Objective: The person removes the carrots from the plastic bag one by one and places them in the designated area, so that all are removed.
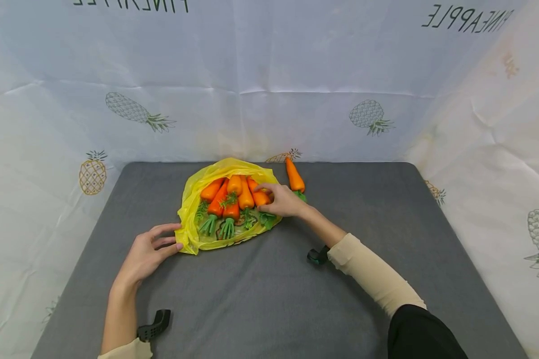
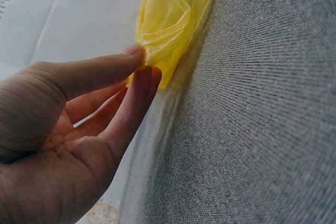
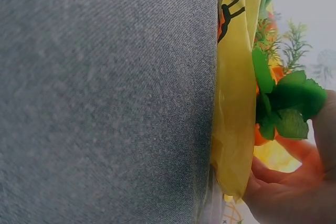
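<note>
A yellow plastic bag [image 1: 187, 212] lies with its mouth spread toward me, and several orange toy carrots [image 1: 217, 204] with green tops are inside. My left hand [image 1: 143, 254] pinches the bag's left corner between thumb and fingers, which the left wrist view shows closely at the yellow plastic [image 2: 170, 22]. At the right side of the mouth, my right hand [image 1: 284, 200] reaches in and grips a carrot [image 1: 261, 198] whose leafy green top [image 3: 291, 98] stands out in the right wrist view. The fingertips there are partly hidden by leaves and bag.
One more carrot [image 1: 294, 175] lies outside the bag on the right, near the far edge of the grey table [image 1: 364, 214]; its leaves are partly behind my right hand. A white cloth [image 1: 269, 60] printed with pineapples hangs behind the table and along its sides.
</note>
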A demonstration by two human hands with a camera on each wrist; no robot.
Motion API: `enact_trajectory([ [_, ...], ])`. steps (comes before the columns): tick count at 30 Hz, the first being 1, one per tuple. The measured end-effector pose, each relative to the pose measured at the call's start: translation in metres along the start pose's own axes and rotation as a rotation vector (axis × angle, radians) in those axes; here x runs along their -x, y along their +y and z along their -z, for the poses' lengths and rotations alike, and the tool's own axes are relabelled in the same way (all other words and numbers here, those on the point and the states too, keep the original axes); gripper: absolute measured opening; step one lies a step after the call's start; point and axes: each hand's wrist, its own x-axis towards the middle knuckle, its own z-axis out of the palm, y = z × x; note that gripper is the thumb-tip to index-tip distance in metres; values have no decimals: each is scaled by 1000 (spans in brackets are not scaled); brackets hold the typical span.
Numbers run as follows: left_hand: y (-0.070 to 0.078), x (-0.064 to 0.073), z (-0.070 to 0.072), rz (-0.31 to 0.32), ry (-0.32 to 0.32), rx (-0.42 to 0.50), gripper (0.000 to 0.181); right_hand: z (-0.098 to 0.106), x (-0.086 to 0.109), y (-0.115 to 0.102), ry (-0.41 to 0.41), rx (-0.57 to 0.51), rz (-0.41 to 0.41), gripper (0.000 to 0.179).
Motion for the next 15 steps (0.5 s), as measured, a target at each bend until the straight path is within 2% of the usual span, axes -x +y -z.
enact_trajectory([
  [15,0,0,-3,-3,-11,-5,53,15,18,0,14,-146,42,43],
])
